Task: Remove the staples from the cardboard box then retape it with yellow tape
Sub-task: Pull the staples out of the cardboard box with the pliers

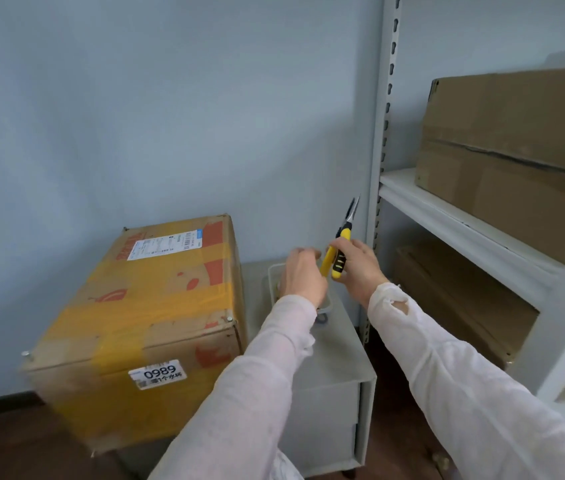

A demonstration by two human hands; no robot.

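A cardboard box (142,306) wrapped in yellow tape, with shipping labels and red print, stands at the left on a low grey cabinet (329,368). Small metal fasteners show at its corners. To the right of the box, my right hand (359,268) grips yellow-and-black pliers (338,249) by the handles, the jaws pointing up. My left hand (303,273) is beside it, fingers curled near one yellow handle, over a small pale tray (274,271) on the cabinet top. Whether the left hand holds anything is unclear. No roll of tape is in view.
A white metal shelving unit (447,216) stands at the right with large plain cardboard boxes (513,154) on its upper and lower shelves. A pale blue wall is behind. The floor is dark wood.
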